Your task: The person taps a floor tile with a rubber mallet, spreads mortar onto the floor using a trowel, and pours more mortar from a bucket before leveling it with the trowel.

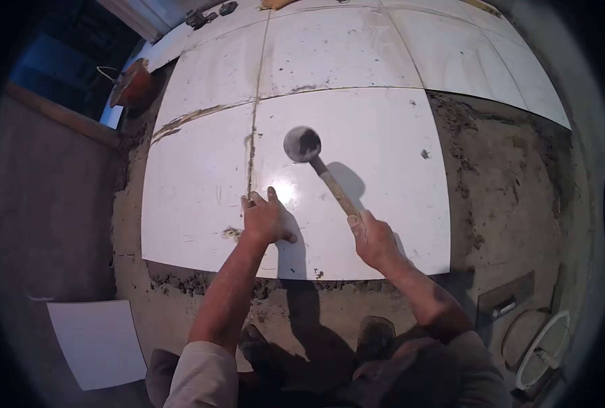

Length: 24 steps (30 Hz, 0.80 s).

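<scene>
My right hand [372, 239] is wrapped round the wooden handle of a rubber mallet [335, 190]. Its round head, pale with a dark patch, hangs over a large white floor tile [384, 149], and the handle casts a shadow there. My left hand [265, 216] rests at the joint between this tile and the white tile to its left [187, 183], fingers spread and thumb out to the right. Nothing is held in it. Crumbs of mortar and a smear dot the tile surfaces near the joint.
More white tiles [330, 47] stretch behind. Rough mortar [479, 156] borders the right side. At lower right are a flat trowel [505, 299] and a bucket [544, 350]. A cut white tile piece [98, 343] lies lower left; a reddish bucket [132, 85] stands upper left.
</scene>
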Available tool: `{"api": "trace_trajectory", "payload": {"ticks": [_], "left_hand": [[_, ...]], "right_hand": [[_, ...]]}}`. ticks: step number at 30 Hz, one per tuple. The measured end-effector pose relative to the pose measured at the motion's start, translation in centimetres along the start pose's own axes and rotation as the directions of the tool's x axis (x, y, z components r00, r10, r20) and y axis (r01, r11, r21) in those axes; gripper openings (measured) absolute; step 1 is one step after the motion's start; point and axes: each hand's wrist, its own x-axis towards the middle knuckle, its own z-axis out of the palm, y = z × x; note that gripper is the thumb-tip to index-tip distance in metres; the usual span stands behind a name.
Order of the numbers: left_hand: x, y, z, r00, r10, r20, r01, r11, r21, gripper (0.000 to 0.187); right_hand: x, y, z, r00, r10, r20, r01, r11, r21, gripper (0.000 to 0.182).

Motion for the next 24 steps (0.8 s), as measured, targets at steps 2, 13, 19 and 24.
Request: {"api": "trace_trajectory", "payload": {"ticks": [2, 13, 19, 24], "left_hand": [[-0.1, 0.5, -0.3, 1.000, -0.018, 0.023, 0.017, 0.999, 0.030, 0.133], [0.6, -0.1, 0.5, 1.000, 0.003, 0.014, -0.004, 0.998, 0.061, 0.131], [-0.2, 0.2, -0.3, 1.000, -0.013, 0.013, 0.013, 0.999, 0.034, 0.134], [0.4, 0.2, -0.5, 1.000, 0.013, 0.010, -0.014, 0.996, 0.089, 0.132]], "right_hand": [[-1.6, 1.4, 0.3, 1.000, -0.017, 0.019, 0.018, 0.998, -0.068, 0.034], [-0.4, -2.9, -1.8, 0.987, -0.154, -0.037, 0.159, 0.970, 0.183, 0.032], [2.8, -0.5, 1.8, 0.990, 0.122, 0.071, -0.105, 0.971, -0.215, 0.035], [0.0, -1.7, 0.2, 0.997, -0.069, -0.043, 0.068, 0.997, -0.032, 0.034]]}}
